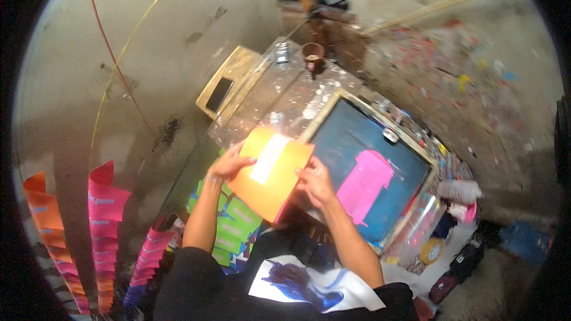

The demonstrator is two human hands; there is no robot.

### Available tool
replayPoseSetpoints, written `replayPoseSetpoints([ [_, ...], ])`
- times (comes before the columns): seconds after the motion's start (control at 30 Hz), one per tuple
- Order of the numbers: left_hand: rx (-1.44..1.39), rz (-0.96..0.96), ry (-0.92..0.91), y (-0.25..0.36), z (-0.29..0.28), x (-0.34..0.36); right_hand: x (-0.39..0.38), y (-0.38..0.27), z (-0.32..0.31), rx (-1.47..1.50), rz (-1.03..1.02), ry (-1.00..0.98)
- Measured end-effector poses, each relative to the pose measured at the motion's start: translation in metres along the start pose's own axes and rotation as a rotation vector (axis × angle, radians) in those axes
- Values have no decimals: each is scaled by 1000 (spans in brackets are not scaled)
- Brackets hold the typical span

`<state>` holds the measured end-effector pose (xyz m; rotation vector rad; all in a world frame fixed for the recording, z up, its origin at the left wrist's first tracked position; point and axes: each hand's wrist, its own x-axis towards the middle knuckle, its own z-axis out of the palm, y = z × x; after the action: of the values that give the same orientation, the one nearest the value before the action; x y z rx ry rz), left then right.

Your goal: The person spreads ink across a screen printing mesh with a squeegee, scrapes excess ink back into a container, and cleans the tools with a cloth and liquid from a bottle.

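A stack of bright orange sheets (262,196) is held up in front of me, with a glare streak across its face and a pink edge showing along the bottom. My left hand (229,163) grips its left edge, thumb on top. On the right edge, my right hand (317,183) is closed with its thumb over the face. Just right of the sheets lies a wooden-framed printing screen (326,112) with blue mesh, bearing a patch of pink ink (367,181). Green printed sheets (235,226) lie below my left hand.
A phone (219,94) rests on a wooden board (241,62) beyond my hands. A brown mug (313,53) and a drinking glass (282,52) stand on the stained table (259,98). Strings of orange and pink sheets (106,202) hang at left. Plastic containers (458,190) crowd the right.
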<state>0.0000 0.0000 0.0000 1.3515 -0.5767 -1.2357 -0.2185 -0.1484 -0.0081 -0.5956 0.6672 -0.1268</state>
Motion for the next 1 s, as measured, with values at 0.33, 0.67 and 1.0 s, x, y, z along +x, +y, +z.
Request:
replayPoseSetpoints([
  [0.33,-48,-195,-3,-132,-228,150,270,70,13,-240,146,235],
  [0.67,634,-316,289,-63,-207,136,274,41,12,-542,24,155],
  [1.0,910,277,506,-129,-4,61,5,-8,-107,-846,-102,29],
])
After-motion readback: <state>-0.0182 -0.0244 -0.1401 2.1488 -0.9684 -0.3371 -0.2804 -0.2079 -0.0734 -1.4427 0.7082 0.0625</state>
